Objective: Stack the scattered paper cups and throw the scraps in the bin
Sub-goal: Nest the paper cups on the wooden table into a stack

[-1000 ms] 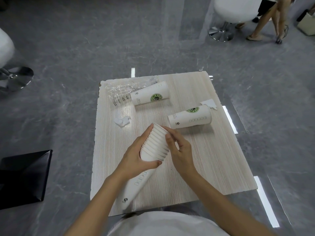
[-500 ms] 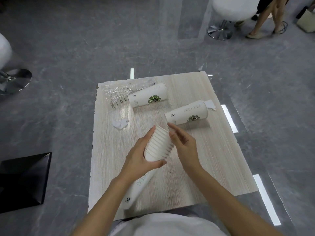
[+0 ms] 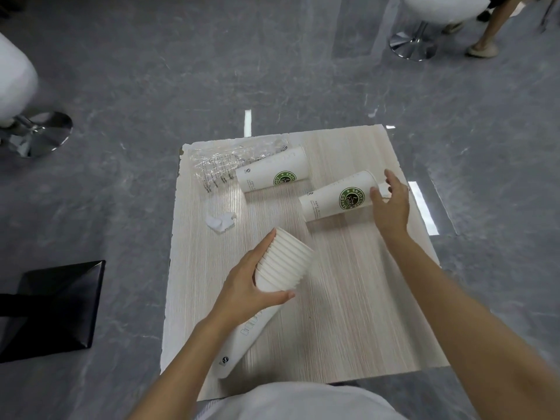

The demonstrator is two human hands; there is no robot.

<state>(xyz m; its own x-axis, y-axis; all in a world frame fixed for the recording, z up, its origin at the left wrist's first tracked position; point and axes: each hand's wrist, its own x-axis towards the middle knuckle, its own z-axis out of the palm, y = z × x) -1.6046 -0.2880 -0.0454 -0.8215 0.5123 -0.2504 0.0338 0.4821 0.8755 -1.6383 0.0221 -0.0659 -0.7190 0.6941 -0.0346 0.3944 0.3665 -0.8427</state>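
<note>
Head view, only view.

Left hand (image 3: 248, 287): fingers and thumb wrapped round the stack of nested cups (image 3: 283, 263), just below the ribbed band of rims. The stack lies tilted, mouth end raised and pointing away from the person, base end down at the near-left edge of the table (image 3: 357, 313).

Right hand (image 3: 392, 204): fingers spread and loosely curved at the mouth end of the near loose cup (image 3: 335, 198). Thumb sits against the cup wall beside the green logo and the other fingers arc over the rim. No closed grip on it, so I read the hand as open. Can't tell how firm the thumb contact is.

That cup lies on its side at the right of the table, base pointing left. The far loose cup (image 3: 272, 174) also lies on its side, further back and to the left, apart from the first. Its base end overlaps a crumpled clear plastic sleeve (image 3: 224, 163) at the far-left corner.

Crumpled paper scrap (image 3: 219, 222) lies on the left part of the table, between the sleeve and the stack, touching neither. A small white bit (image 3: 384, 189) shows between the right thumb and fingers; can't tell what it is.

Black square bin (image 3: 57, 304) stands on the grey floor (image 3: 151, 86) left of the table, well apart from both hands.

Background: chrome stool base (image 3: 39, 134) far left, another stool (image 3: 415, 45) and a person's foot (image 3: 481, 50) top right.
</note>
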